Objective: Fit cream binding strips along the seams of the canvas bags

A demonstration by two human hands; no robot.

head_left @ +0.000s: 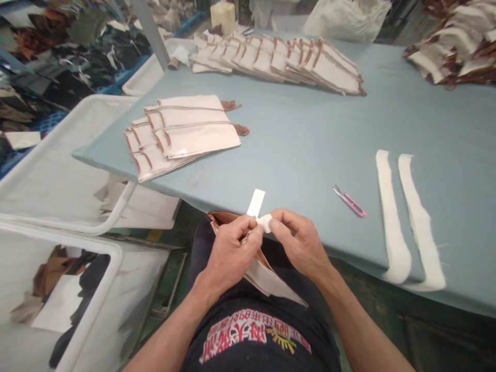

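Note:
My left hand (pixel 238 248) is closed at the table's near edge, its thumb and fingers pinching a white strip (pixel 256 202) that sticks up past the fingertips. My right hand (pixel 296 237) pinches a small folded white piece (pixel 265 223) beside it; whether this is part of the same strip I cannot tell. Under the hands, across my lap, lies a cream fabric piece with brown lining (pixel 260 276), partly covered by my left hand. To the right on the table are pink-handled thread snips (pixel 350 201) and two long cream fabric strips (pixel 391 217).
A blue-grey table (pixel 294 134) spreads ahead. It carries a small stack of cream pieces (pixel 197 129), a long overlapping row (pixel 279 59) and a brown-and-cream pile (pixel 461 44). White bins (pixel 116 258) with scraps stand left, near a metal post (pixel 151 33).

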